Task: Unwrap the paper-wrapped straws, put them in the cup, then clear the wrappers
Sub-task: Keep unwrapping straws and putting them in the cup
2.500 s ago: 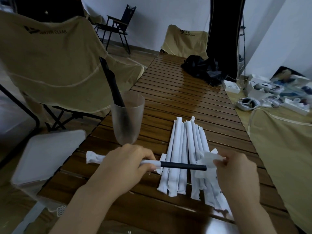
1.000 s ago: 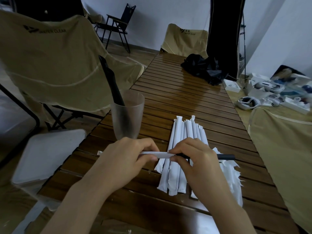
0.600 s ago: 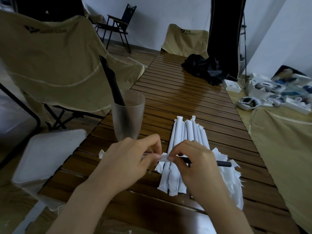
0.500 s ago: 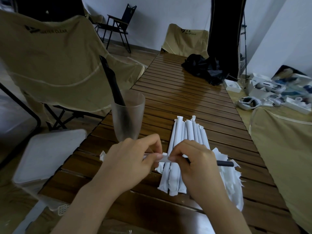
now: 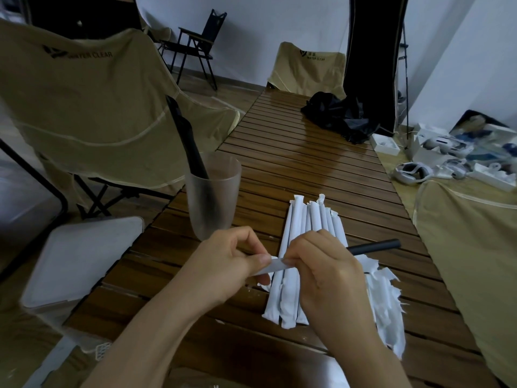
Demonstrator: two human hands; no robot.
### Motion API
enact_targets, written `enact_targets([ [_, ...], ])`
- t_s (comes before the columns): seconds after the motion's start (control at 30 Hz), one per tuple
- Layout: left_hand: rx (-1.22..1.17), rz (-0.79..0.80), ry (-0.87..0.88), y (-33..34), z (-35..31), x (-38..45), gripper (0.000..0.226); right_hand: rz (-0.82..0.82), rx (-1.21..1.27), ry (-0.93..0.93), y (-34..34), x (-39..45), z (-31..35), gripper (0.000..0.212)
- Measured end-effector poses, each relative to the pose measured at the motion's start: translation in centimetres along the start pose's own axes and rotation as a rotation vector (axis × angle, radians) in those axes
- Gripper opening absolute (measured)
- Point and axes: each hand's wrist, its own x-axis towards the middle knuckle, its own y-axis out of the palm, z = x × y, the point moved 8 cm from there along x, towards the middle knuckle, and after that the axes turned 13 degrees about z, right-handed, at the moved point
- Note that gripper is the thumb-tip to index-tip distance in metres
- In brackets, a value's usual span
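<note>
With a few black straws already in the cup (image 5: 214, 197) and a row of wrapped straws (image 5: 300, 256) left near the table's (image 5: 307, 152) front edge, I pinch the wrapper (image 5: 275, 266) in my left hand (image 5: 223, 271) while my right hand (image 5: 326, 271) grips the half-bared straw (image 5: 373, 245) above them.

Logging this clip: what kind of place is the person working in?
Probably an indoor room set up with camping furniture, perhaps a recording space, not a café. A slatted wooden table stands among tan folding camp chairs, and VR headsets with their boxes lie on the floor by a plain white wall.
</note>
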Motion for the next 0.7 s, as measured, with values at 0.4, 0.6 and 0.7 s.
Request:
enact_targets([
  [0.4,0.248,-0.071,0.122,0.2,-0.7,-0.3,0.01,0.082,0.22,0.239,1.6,-0.2,-2.5,0.023],
  [0.6,0.578,-0.223,0.307,0.1,-3.6,-1.3,0.014,-0.038,0.251,0.372,1.0,-0.6,-2.8,0.034],
  [0.7,0.649,-0.234,0.358,0.4,-4.2,-1.3,0.015,-0.065,0.301,0.424,0.8,-0.9,-3.2,0.045],
])
